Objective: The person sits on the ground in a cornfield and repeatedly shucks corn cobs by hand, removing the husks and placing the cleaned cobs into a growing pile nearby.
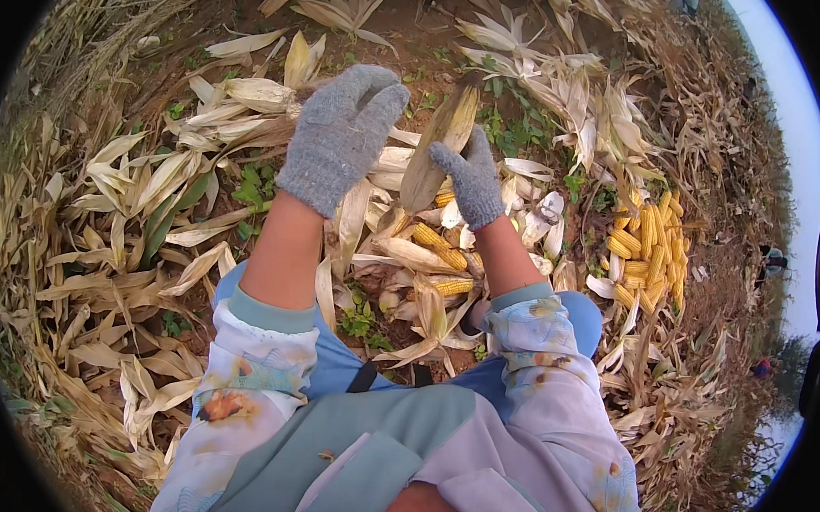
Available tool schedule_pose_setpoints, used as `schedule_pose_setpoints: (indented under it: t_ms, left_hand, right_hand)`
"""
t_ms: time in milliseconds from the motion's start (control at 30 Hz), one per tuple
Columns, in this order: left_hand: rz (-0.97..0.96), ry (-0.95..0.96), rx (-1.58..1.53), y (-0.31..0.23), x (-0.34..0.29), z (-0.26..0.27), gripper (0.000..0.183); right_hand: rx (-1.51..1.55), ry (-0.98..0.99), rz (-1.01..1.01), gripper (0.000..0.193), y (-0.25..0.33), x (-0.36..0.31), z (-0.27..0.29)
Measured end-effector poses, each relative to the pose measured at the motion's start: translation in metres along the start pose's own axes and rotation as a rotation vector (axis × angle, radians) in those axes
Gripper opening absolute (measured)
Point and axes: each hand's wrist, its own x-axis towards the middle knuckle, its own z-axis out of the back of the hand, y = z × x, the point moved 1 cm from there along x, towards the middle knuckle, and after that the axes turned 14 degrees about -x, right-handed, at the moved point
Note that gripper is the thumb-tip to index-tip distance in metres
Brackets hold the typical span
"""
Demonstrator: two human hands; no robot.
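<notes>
Head view, left hand: the left hand [342, 137] wears a grey knitted glove and is raised over the ground with its fingers stretched out and loosely together, gripping nothing; it hangs just left of the husked ear.
Head view, right hand: the right hand [472, 179], in a matching grey glove, is wrapped around the lower part of an ear of corn in its husk [441, 149], the thumb lying across the front.
Ear in husk: it stands tilted, tip up and slightly right, dry tan leaves covering it, held in the air between the two hands and above the litter on the ground.
Ground below the hands: bare yellow corn cobs [440, 246] lie among pale dry husks [163, 183] just under the right wrist.
Pile at right: a heap of yellow husked cobs [647, 250] lies well apart from the hands, toward the right.
Soil: brown earth with small green weeds [519, 127] shows beyond the ear.
Clothing: patterned white sleeves [251, 377] and blue trousers fill the lower edge.
</notes>
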Motion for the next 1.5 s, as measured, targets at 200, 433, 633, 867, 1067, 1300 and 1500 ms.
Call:
schedule_pose_setpoints:
  t_ms: [200,433,633,867,1067,1300,1500]
  left_hand:
    - [0.054,0.062,-0.25,-0.001,-0.014,-0.037,0.031]
    - [0.128,0.053,-0.224,0.006,-0.017,-0.043,0.03]
    - [-0.042,-0.046,-0.065,0.005,-0.013,-0.052,0.021]
    - [-0.085,-0.129,-0.053,0.006,-0.004,-0.063,0.017]
    - [0.132,-0.205,-0.44,0.021,-0.002,-0.071,0.016]
    - [0.484,-0.27,-1.319,0.048,-0.007,-0.084,0.019]
    - [0.29,-0.147,-0.706,0.015,-0.01,-0.083,0.034]
  right_hand:
    - [-0.179,0.068,0.099,0.063,0.079,-0.044,0.041]
    - [-0.47,-0.097,0.257,0.07,0.075,-0.065,0.031]
    - [-0.682,-0.229,0.378,0.069,0.085,-0.062,0.032]
    - [-0.723,-0.329,0.46,0.07,0.084,-0.06,0.029]
    - [-0.523,-0.292,0.347,0.071,0.079,-0.063,0.025]
    - [-0.008,-0.183,0.077,0.07,0.071,-0.053,0.018]
    - [0.129,-0.174,0.078,0.068,0.055,-0.046,0.013]
